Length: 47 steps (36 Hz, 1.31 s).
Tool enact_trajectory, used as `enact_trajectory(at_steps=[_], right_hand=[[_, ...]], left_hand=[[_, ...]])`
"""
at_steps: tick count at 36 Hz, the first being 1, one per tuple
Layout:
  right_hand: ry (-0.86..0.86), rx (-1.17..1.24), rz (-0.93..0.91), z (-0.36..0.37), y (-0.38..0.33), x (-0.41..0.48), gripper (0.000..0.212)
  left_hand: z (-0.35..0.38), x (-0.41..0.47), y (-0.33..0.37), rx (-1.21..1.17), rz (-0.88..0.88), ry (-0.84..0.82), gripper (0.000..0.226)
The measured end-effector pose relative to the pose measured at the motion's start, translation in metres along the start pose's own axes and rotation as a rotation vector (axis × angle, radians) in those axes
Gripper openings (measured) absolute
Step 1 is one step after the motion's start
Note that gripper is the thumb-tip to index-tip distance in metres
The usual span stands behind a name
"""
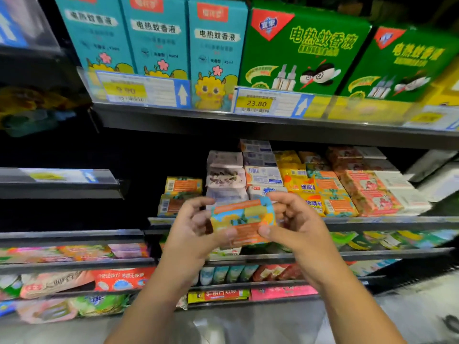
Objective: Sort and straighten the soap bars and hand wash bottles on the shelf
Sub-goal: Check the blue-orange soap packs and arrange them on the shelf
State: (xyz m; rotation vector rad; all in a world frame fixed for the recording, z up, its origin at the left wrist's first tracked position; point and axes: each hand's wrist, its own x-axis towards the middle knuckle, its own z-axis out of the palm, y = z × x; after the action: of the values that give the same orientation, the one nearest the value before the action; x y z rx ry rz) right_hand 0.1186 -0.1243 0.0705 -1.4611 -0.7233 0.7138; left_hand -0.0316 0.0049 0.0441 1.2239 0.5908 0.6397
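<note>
I hold an orange, blue and yellow wrapped soap bar (242, 220) in front of the middle shelf (372, 220). My left hand (196, 228) grips its left end, fingers curled over the top, thumb on the front. My right hand (295, 222) pinches its right end between thumb and fingers. Behind it on the shelf lie stacked soap bars: two matching orange-labelled bars (181, 194) at left, pale pink-white bars (224, 175), white and blue boxes (263, 173), yellow bars (298, 182) and red-pink bars (367, 192). No hand wash bottles show.
The upper shelf carries teal boxes (154, 36) and green boxes (305, 45) behind price tags (257, 103). Lower shelves (74, 263) hold more wrapped packs. A dark shelf unit (59, 182) stands at left. The floor (248, 324) lies below.
</note>
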Motion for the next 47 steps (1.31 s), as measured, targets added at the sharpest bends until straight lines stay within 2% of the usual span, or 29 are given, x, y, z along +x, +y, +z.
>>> enact_trajectory(at_steps=[4, 6, 9, 14, 18, 20, 24, 29, 32, 35, 39, 41, 43, 47], right_hand=[[-0.078, -0.044, 0.134, 0.013, 0.000, 0.005, 0.042], [-0.043, -0.062, 0.191, 0.023, -0.001, 0.009, 0.031], [-0.003, -0.073, 0.355, 0.031, 0.000, 0.018, 0.024], [-0.121, -0.162, 0.447, 0.034, -0.005, 0.030, 0.032], [-0.149, -0.014, 0.475, 0.040, -0.009, 0.034, 0.026], [-0.151, 0.068, 0.458, 0.042, -0.008, 0.038, 0.026], [-0.151, 0.157, 0.361, 0.051, -0.009, 0.044, 0.021], [-0.166, 0.079, 0.305, 0.064, -0.011, 0.053, 0.016], [-0.224, -0.038, 0.305, 0.060, -0.005, 0.062, 0.018], [-0.355, -0.171, 0.299, 0.055, -0.004, 0.072, 0.028], [-0.530, -0.387, 0.269, 0.057, -0.007, 0.086, 0.069], [-0.550, -0.607, 0.187, 0.063, -0.011, 0.090, 0.078], [-0.559, -0.759, 0.081, 0.068, -0.013, 0.094, 0.082], [-0.494, -0.748, -0.012, 0.066, -0.010, 0.108, 0.073]], left_hand=[[-0.007, 0.008, 0.004, -0.181, -0.045, 0.080, 0.058], [-0.010, 0.010, 0.005, -0.108, -0.082, 0.113, 0.040], [-0.016, 0.012, 0.006, 0.150, -0.122, 0.124, 0.022], [-0.030, 0.021, 0.008, 0.416, -0.119, 0.067, 0.030], [-0.037, 0.028, 0.008, 0.540, -0.056, 0.022, 0.037], [-0.037, 0.030, 0.010, 0.477, -0.042, 0.016, 0.029], [-0.035, 0.031, 0.011, 0.103, -0.016, 0.085, 0.019], [-0.036, 0.029, 0.003, -0.044, 0.097, 0.142, 0.018], [-0.041, 0.030, 0.001, -0.023, 0.155, 0.133, 0.018], [-0.045, 0.029, -0.004, 0.049, 0.259, 0.111, 0.022], [-0.050, 0.033, -0.012, 0.080, 0.341, 0.079, 0.026], [-0.054, 0.038, -0.015, 0.126, 0.357, 0.065, 0.030], [-0.058, 0.046, -0.018, 0.145, 0.365, 0.053, 0.028], [-0.072, 0.065, -0.024, 0.066, 0.383, 0.173, 0.023]])
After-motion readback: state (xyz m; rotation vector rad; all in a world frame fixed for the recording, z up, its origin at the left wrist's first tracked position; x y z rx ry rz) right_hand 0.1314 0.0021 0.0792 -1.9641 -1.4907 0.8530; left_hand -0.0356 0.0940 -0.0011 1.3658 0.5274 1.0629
